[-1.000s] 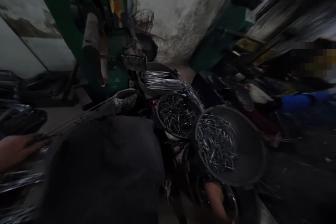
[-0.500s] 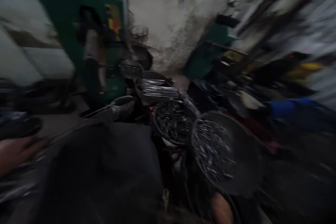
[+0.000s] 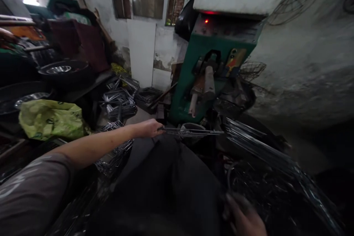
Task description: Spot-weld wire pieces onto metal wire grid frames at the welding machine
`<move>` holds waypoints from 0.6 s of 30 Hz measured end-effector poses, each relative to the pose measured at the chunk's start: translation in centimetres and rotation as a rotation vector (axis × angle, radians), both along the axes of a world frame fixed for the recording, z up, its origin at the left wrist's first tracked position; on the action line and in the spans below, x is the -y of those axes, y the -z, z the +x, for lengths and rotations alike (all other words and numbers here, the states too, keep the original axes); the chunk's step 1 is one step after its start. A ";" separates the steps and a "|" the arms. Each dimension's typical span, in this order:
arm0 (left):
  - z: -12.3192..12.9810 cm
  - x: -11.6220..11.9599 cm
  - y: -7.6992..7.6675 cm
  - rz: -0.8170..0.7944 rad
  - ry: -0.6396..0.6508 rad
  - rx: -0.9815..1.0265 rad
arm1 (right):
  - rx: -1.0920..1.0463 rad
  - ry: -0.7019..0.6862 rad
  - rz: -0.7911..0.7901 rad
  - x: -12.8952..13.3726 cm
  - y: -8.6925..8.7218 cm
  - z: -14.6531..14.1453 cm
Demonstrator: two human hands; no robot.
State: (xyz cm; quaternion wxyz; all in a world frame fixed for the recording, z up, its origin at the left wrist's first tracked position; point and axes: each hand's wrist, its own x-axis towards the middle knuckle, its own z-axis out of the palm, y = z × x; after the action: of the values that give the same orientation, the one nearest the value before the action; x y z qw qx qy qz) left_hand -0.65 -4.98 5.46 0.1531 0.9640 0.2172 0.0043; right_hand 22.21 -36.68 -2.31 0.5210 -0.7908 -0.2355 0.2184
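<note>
My left hand [image 3: 151, 128] is closed round one end of a thin metal wire frame [image 3: 190, 131], which points right in front of the green machine. At the bottom right my right hand [image 3: 245, 215] is beside a basin of small metal pieces [image 3: 262, 184]. Its fingers are blurred and dark, so what they touch or hold cannot be made out. A bundle of long wire pieces [image 3: 249, 138] lies above and across the basin. Dark cloth [image 3: 171, 188] covers my lap between the hands.
A green machine [image 3: 181, 77] with jutting metal arms and a red light stands ahead. Wire frames [image 3: 120, 99] are piled on the floor to the left, near a yellow-green sack [image 3: 52, 120]. Dark basins [image 3: 66, 72] stand farther left; part of another person's hand [image 3: 7, 37] shows at the left edge.
The view has swung left, bringing the machine to the middle. My left hand, earlier at the left edge, now shows at the centre gripping a wire frame. My right hand remains low by the basins.
</note>
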 end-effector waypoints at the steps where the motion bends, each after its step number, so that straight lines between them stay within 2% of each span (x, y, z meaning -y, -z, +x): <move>1: -0.2 0.0 -0.1 0.001 -0.003 0.008 | -0.032 -0.019 0.020 -2.1 -0.5 -0.1; 5: -1.7 -0.1 -0.8 -0.001 -0.038 -0.015 | -0.439 -0.050 0.275 -12.0 -2.1 -1.7; 8: -2.7 -0.3 -1.2 -0.016 -0.086 -0.055 | -0.539 -0.035 0.393 -17.2 -2.4 -3.1; 12: -3.8 -0.8 -0.7 -0.020 -0.114 -0.038 | -0.428 -0.009 0.512 -20.2 -1.5 -3.5; 18: -4.2 -1.3 0.3 -0.031 -0.117 -0.029 | -0.354 0.015 0.624 -21.9 -0.1 -3.4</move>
State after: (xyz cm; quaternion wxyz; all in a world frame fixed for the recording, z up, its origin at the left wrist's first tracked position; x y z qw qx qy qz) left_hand -4.87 -3.66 5.19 0.1645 0.9471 0.2754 -0.0039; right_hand 18.81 -14.76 -2.23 0.7718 -0.5451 -0.1913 0.2656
